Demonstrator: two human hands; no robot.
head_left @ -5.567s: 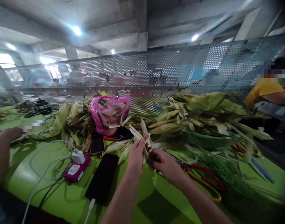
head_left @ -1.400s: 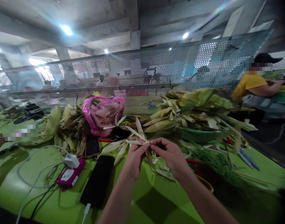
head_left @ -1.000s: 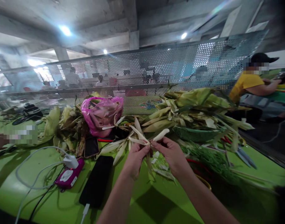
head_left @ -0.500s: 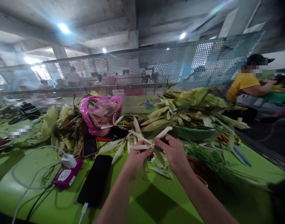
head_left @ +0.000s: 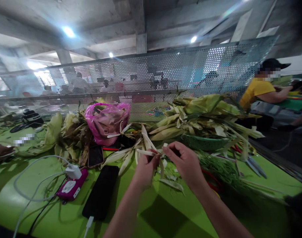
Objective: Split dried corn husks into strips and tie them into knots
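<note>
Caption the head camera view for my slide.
Left hand and right hand hold corn husk strips over a green table.

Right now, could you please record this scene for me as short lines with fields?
Left hand: holds a narrow pale corn-husk strip
Right hand: pinches a small pale husk end
Behind, left: translucent pink plastic bag holding husks
Behind, right: heap of yellow-green husks above a green basket
Front left: flat black phone beside a magenta socket block
Far right: person in yellow shirt and black cap
</note>
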